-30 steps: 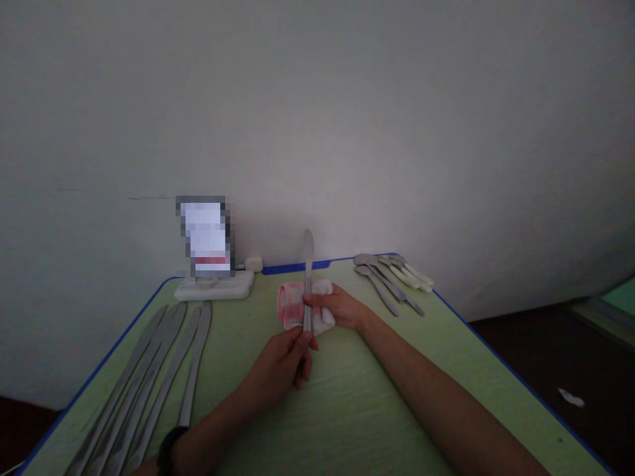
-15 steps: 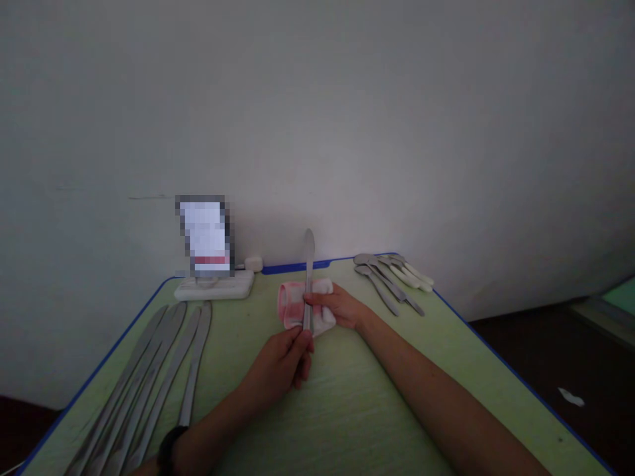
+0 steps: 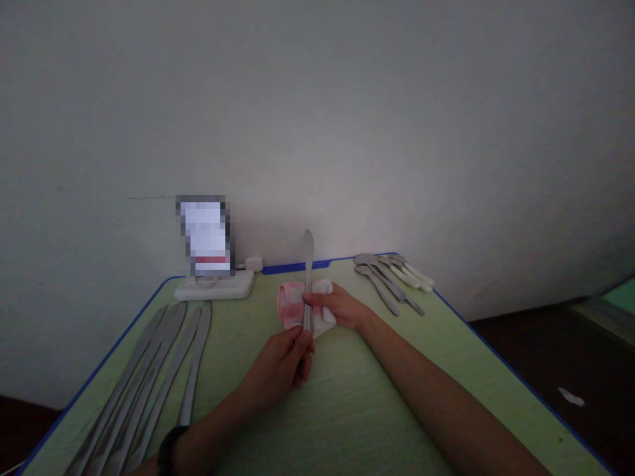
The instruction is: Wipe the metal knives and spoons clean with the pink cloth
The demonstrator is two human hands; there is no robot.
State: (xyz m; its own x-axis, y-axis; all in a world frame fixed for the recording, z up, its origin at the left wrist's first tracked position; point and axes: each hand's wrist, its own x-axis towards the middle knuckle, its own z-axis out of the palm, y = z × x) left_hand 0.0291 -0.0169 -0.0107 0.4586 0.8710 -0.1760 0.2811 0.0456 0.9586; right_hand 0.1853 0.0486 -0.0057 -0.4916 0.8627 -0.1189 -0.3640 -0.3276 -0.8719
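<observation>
A silver table knife (image 3: 309,261) points up and away from me, its blade tip against the wall behind in view. My left hand (image 3: 290,357) is closed on the lower end of its handle. Around the middle of the knife, my right hand (image 3: 342,305) grips a pink and white cloth (image 3: 292,305), with the thumb laid across the knife. The cloth sits behind the knife; the fingers under it are hidden. Several more table knives (image 3: 166,367) lie side by side on the left of the green table (image 3: 337,410).
Several spoons (image 3: 381,287) and white-handled cutlery (image 3: 411,274) lie in a pile at the back right. At the back left, a blurred-out screen (image 3: 206,235) stands on a white base (image 3: 215,285), beside a small white plug (image 3: 254,264). A wall (image 3: 317,132) rises behind the table.
</observation>
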